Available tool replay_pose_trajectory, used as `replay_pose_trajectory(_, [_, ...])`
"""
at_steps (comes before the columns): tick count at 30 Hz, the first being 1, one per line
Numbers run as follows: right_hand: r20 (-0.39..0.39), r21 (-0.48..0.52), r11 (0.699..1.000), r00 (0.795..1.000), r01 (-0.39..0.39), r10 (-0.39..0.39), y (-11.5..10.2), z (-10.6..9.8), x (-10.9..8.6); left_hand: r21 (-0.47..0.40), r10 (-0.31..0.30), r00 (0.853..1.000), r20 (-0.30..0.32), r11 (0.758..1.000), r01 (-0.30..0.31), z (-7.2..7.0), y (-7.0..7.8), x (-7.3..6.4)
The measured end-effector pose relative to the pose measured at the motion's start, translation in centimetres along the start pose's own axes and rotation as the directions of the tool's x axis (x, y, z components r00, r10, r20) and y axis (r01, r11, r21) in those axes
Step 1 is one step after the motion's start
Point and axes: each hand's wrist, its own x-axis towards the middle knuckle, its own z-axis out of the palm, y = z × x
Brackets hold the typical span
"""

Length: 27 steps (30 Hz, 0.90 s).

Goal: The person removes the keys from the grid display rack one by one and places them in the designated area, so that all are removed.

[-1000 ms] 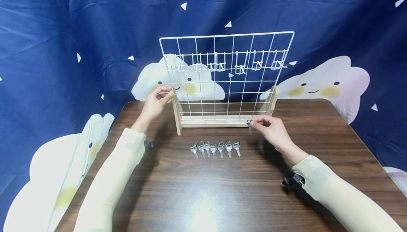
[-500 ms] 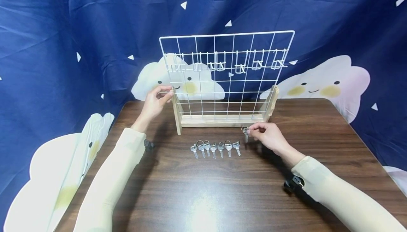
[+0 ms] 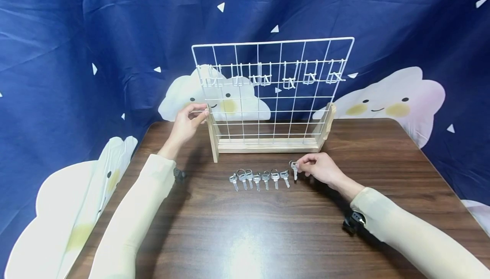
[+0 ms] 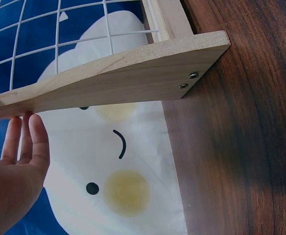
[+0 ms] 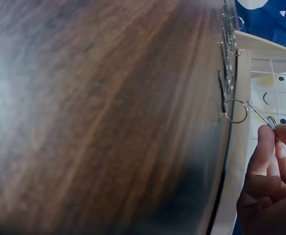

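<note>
My left hand point(image 3: 186, 122) grips the upper end of the rack's left wooden side point(image 4: 118, 73), thumb on one face and fingers on the other. The rack point(image 3: 268, 146) is a white wire grid on a pale wooden base, with several white hooks point(image 3: 289, 82) along its upper part. Between thumb and fingertips, my right hand point(image 3: 320, 168) pinches a silver key point(image 3: 294, 171) with a ring, its blade pointing down. It is close over the table, just right of a row of several similar keys point(image 3: 257, 180) lying in front of the rack.
The brown wooden table point(image 3: 245, 228) has a bright glare spot near its front. Behind the rack hangs a dark blue cloth point(image 3: 134, 36) with smiling clouds and white triangles. The rack's right wooden side point(image 3: 327, 121) stands behind my right hand.
My right hand has come down and toward me with the key, from the rack's base to the right end of the key row. The left hand stays on the rack.
</note>
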Motion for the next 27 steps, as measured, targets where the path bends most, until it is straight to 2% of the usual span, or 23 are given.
replay_pose_trajectory(7, [0.066,0.004,1.000,0.998,-0.012,0.012,0.4,0.3,0.3,0.008,0.002,1.000,0.000,1.000,-0.002,0.0,0.0,-0.1])
replay_pose_trajectory(14, [0.100,-0.018,0.999,0.994,-0.040,0.042,1.0,0.5,0.7,0.039,0.014,1.000,-0.003,0.999,-0.013,0.0,0.2,-0.2])
replay_pose_trajectory(27, [0.069,-0.135,0.990,0.997,-0.034,0.044,1.5,0.8,0.9,0.034,0.009,1.000,-0.002,0.999,-0.009,0.0,0.2,-0.2])
